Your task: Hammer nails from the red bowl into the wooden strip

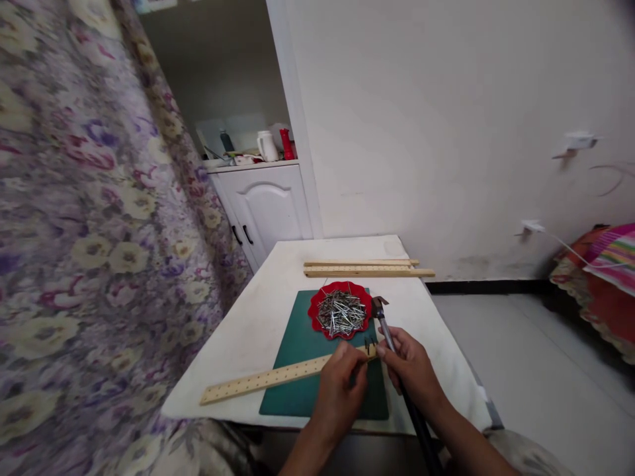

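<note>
A pale wooden strip point(268, 379) dotted with small holes or nail marks lies slanted over a green mat point(282, 402). My left hand point(340, 383) is closed over the strip near its right end, fingers curled and fingertips partly hidden. Several dark nails point(370, 345) stand up from that end, between my hands. My right hand point(414, 370) is wrapped around a hammer point(386, 330), head up and black handle slanting down toward me; its fingertips are close to the nails. Just beyond, a red scalloped dish point(313, 314) holds a heap of loose nails point(342, 313).
More wooden strips point(364, 272) lie across the back of the white-covered table point(233, 344). A floral curtain point(114, 251) hangs at the left. Behind stands a white cabinet point(270, 205) bearing a white jug point(268, 146). Wall and bare floor point(520, 370) are at the right.
</note>
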The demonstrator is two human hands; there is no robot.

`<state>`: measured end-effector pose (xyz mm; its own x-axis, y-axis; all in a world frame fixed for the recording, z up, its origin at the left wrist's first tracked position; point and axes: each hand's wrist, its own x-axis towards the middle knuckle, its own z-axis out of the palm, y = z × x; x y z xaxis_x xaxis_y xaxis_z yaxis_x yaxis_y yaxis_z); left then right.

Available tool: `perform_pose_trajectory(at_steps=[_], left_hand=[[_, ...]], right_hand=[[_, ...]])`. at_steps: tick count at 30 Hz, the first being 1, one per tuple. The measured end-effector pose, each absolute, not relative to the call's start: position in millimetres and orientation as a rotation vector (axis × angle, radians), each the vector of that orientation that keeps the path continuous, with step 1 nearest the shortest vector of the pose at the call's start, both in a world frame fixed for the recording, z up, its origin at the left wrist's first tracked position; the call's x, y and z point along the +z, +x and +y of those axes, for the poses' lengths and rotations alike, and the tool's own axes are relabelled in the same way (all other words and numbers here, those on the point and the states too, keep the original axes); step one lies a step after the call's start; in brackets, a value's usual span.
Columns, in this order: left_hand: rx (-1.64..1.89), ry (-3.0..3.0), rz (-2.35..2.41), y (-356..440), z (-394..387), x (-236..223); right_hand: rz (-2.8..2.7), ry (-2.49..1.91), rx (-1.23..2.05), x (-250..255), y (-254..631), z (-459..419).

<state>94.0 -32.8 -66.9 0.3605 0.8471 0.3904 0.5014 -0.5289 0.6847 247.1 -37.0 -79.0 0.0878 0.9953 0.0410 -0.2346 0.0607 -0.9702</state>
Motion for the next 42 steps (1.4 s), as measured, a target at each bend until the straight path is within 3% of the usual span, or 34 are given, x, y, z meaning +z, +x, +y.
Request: perform_pose_trajectory(at_steps=[13,22,42], left_hand=[[1.3,1.212,1.14,97,-18,-91],[1.251,1.848,1.325,80,7,-106],[1.081,2.098,1.455,92,14,-126]], right_hand=[[-0.933,-0.977,1.3,-80,242,-39],[-0.958,-1.045,1.223,-69,254,-43],[-1.017,-1.027,1.285,-73,252,-46]])
